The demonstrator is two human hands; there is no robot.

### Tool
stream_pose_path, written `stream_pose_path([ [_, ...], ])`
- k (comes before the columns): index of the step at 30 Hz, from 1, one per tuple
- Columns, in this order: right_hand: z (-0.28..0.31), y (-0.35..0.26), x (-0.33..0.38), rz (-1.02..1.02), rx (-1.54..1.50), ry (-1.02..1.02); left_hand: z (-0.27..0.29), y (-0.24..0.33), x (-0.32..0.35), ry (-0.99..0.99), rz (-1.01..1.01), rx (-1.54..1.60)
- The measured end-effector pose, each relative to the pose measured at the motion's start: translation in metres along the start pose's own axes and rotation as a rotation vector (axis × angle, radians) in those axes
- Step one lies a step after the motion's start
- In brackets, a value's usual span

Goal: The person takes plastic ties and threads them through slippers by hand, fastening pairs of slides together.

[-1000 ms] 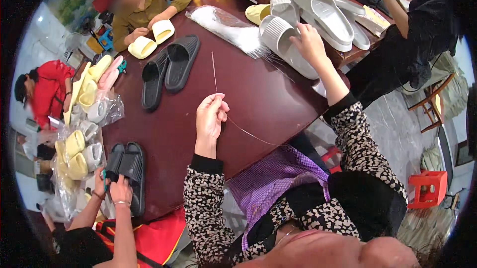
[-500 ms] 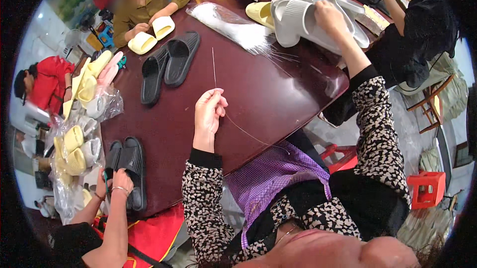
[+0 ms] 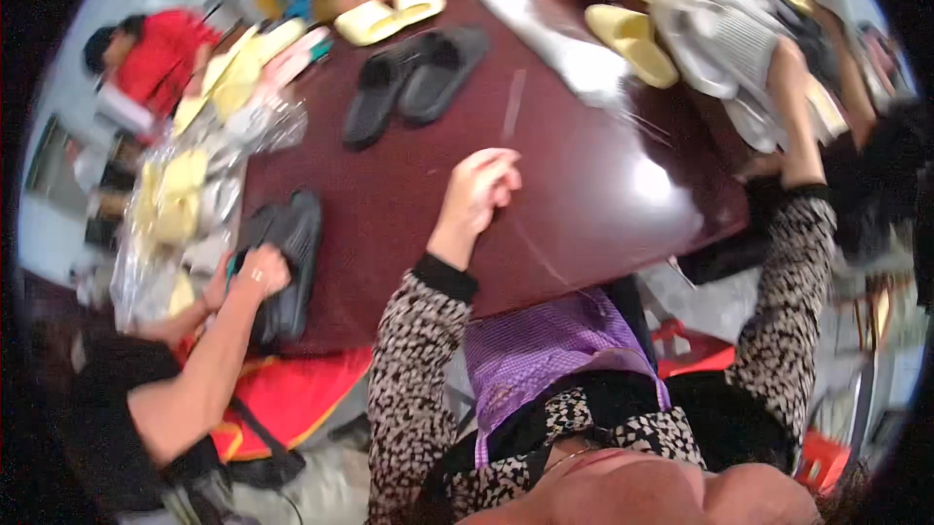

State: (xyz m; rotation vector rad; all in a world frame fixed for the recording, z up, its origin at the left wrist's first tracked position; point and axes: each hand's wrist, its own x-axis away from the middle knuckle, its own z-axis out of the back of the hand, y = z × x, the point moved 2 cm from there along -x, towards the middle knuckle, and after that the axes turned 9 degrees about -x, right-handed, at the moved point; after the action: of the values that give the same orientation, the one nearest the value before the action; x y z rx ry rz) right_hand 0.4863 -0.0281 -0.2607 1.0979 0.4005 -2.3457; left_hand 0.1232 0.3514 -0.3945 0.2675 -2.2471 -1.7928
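Pinched between the fingers of my left hand (image 3: 482,189) is a thin white strand (image 3: 514,107). It stands up past the fingertips, and its other end trails across the table toward me. My right hand (image 3: 790,77) grips a ribbed grey slipper (image 3: 741,34) at the pile on the far right; its fingers are partly hidden and blurred. A clear bag of similar white strands (image 3: 559,43) lies at the far middle, beside a single yellow slipper (image 3: 637,43). A pair of black slippers (image 3: 413,77) rests on the table beyond my left hand.
Across the dark red table (image 3: 389,233), a person holds cream slippers (image 3: 389,14). At the left, another person's hands (image 3: 258,272) work on black slippers (image 3: 297,262), near bagged yellow slippers (image 3: 180,184). Another person's arm (image 3: 851,77) reaches in beside my right hand.
The view has shifted, moving the table's contents rightward and the near-left slippers upward. My right hand has moved along the grey pile with a slipper; my left hand still pinches the strand.
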Motion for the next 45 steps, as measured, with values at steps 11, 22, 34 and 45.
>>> stream_pose_path([
  [11, -0.073, 0.172, 0.043, -0.199, -0.136, -0.043, 0.006, -0.012, 0.003, 0.058, -0.027, 0.027],
  [22, -0.105, 0.242, 0.015, -0.228, -0.026, -0.026, -0.001, -0.009, -0.006, 0.026, -0.049, 0.066],
  [34, 0.004, 0.047, 0.037, 0.023, 0.168, -0.048, -0.001, -0.008, -0.005, 0.066, -0.086, 0.132],
  [45, 0.004, -0.257, 0.083, 0.229, -0.984, -0.676, 0.001, -0.001, 0.007, 0.039, -0.163, 0.077],
])
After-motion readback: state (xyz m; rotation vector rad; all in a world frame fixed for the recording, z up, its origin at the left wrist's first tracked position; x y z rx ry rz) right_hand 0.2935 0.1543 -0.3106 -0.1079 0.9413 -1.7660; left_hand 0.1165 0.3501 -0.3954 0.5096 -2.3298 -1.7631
